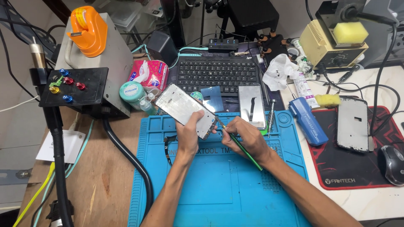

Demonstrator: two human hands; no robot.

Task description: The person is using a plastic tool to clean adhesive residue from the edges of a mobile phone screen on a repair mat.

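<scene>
**Phone frame held up, green tool at its edge**

The left hand [188,133] grips a silver phone frame [182,107] by its lower end, fingers curled around the edge and thumb across the face, so the frame tilts up and away to the left above the blue work mat [219,180]. The right hand [246,136] is closed in a pen-like grip on a slim green-handled tool [243,148]; its metal tip points up-left and meets the frame's lower right edge, just beside the left hand's fingertips. Whether the tip is actually inside the frame cannot be told.

On the mat, near the left wrist, lies a small dark flex cable [167,147]. Behind the hands a flat phone panel [251,106] rests at the mat's far edge, with a screwdriver [271,111] just beside it — and past these, a black keyboard [216,73].

To the right a blue cylindrical tool [308,120] lies at the mat's edge, next to a red and black mouse pad [353,159] that carries another phone back [352,124] and a mouse [392,164]. A soldering station [326,44] with a yellow sponge stands at the far right; at the far left, a grey unit [101,54] topped by an orange tape dispenser [87,29].
</scene>
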